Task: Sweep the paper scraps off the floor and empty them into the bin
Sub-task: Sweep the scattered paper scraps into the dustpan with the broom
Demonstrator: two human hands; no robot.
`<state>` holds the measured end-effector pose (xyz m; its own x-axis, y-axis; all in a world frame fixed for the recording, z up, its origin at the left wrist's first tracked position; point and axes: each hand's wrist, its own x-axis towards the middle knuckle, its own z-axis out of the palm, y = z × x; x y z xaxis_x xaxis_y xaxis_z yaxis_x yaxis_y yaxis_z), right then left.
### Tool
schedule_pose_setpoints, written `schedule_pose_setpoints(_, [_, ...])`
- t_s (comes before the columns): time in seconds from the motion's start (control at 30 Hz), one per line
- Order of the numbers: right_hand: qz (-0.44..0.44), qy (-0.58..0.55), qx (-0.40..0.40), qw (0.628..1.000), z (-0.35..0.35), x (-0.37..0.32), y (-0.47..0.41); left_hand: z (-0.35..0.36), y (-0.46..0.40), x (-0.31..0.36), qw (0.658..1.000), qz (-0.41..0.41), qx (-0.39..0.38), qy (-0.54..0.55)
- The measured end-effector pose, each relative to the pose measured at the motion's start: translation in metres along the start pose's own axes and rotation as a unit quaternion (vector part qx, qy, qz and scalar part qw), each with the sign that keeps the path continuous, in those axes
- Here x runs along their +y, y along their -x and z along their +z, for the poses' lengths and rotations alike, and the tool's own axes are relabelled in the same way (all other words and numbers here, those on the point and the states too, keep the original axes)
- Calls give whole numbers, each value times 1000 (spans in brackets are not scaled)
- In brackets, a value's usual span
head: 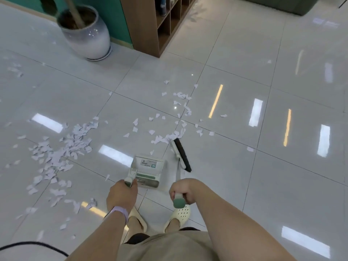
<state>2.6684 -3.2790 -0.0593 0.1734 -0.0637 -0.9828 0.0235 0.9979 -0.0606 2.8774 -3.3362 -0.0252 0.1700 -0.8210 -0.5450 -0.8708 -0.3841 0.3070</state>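
The person stands on a glossy tiled floor (244,53), seen from above, with both arms reaching down and forward. The left hand (121,194) has its fingers clenched around the green-tipped handle of a white dustpan (147,171), which stands on the floor directly ahead of the feet, its open mouth turned toward twelve o'clock. The right hand (181,190) grasps the green end of a broom handle; the fingers wrap fully round it. The broom (180,154) has its head on the floor just to the right of the dustpan, its black bristle edge facing three o'clock, and its far end touches a small cluster of paper scraps.

The paper scraps (62,149) lie in two main groups. The larger heap spreads across the floor at about ten o'clock from the dustpan, well apart from it. A thinner trail (180,113) runs from the broom head up toward twelve and one o'clock. More stray pieces lie at the far left edge.

A pale ceramic plant pot (88,36) stands at eleven o'clock, beside a wooden shelf unit (150,27). A black cable (33,244) curves along the floor at seven o'clock. The person wears a lilac wristband (120,211) on the left wrist and cream slippers (179,215).
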Motion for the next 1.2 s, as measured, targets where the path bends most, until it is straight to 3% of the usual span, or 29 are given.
schedule_pose_setpoints(0.17, [-42, -46, -71, 996, 16, -69, 2, -12, -2, -30, 995, -65, 26, 78])
schedule_pose_setpoints(0.37, [-36, -163, -135, 977, -13, -73, 8, -35, -13, -63, 974, -150, 93, 143])
schedule_pose_setpoints(0.5, [-96, -105, -53, 988, -28, -43, 25, -30, -9, -55, 975, -138, 80, 154])
schedule_pose_setpoints(0.73, [-141, -183, 102, 967, -90, 39, 52, 11, 0, 7, 992, -56, 13, 115])
schedule_pose_setpoints(1.0, [-175, -416, 227, 863, -147, 110, 70, 59, 20, 106, 993, 93, -67, 16])
schedule_pose_setpoints(1.1, [-169, -532, 198, 806, -172, 119, 80, 75, 25, 144, 984, 156, -81, -38])
schedule_pose_setpoints(1.2, [-182, -658, 126, 720, -200, 125, 93, 90, 22, 180, 972, 204, -102, -63])
